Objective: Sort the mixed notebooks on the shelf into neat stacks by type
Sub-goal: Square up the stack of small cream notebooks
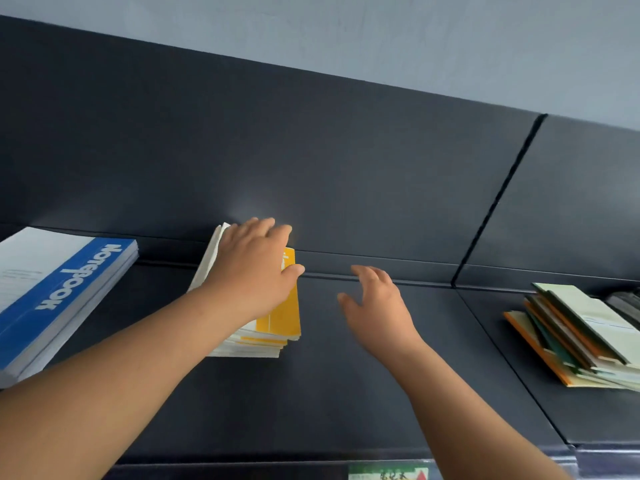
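A stack of yellow-and-white notebooks (280, 320) lies near the middle of the dark shelf (329, 393). My left hand (254, 268) rests flat on top of this stack, fingers spread toward the back wall. My right hand (377, 304) hovers just right of the stack, fingers loosely spread and holding nothing. At the far left sits a stack of large blue-and-white notebooks (59, 296) with "NOTEBOOK" printed on the top cover. A fanned, untidy pile of green and orange notebooks (581, 337) lies on the right section of the shelf.
A dark back panel (311, 161) rises behind the shelf, with a vertical seam (498, 202) between two sections. A price label (388, 472) is stuck on the shelf's front edge. Dark items (627, 303) peek out behind the right pile.
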A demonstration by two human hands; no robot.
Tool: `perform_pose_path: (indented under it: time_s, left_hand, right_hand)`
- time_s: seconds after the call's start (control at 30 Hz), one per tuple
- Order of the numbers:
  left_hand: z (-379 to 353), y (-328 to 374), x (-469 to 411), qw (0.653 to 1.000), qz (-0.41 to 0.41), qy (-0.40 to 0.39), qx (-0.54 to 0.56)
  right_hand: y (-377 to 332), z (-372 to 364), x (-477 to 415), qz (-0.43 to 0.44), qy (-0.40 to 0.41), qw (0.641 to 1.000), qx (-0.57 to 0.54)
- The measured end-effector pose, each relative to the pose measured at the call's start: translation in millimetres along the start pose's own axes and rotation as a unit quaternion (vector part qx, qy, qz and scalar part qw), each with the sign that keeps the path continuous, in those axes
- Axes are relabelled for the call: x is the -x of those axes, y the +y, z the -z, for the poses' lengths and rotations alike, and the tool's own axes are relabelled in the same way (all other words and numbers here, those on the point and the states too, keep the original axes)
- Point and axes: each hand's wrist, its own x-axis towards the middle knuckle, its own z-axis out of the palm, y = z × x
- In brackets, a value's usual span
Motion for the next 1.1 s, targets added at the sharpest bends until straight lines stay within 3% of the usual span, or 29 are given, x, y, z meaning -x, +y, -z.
perform_pose_path:
  time_s: [0.3,0.5,0.67,0.87,0.97,1.1]
  left_hand:
    - [-24.9,139.0,-13.6,0.997,-0.049,-0.018,0.049]
    - [-55.1,250.3,-20.8,0.979,-0.021,-0.107,0.172]
    - [-86.1,324.3,-31.4,0.926,0.045,-0.193,0.322]
    - [-115.3,381.5,-40.0,0.861,0.124,-0.288,0.401]
    - [-128.1,396.2,-42.8,0.842,0.158,-0.311,0.411]
    - [-137.4,405.5,-42.7,0.797,0.213,-0.325,0.463]
  right_hand:
    - [105.4,84.2,14.8,-0.019,0.034,0.999,0.025]
    - [199.3,161.2,12.9,-0.029,0.064,0.997,0.038]
    - [275.5,213.8,6.8,-0.091,0.082,0.991,0.049]
    - [334.2,246.4,0.5,-0.212,-0.012,0.976,0.049]
    - [343.0,241.9,3.2,-0.220,-0.044,0.975,-0.001]
    - [342.6,236.0,7.6,-0.199,-0.021,0.979,-0.033]
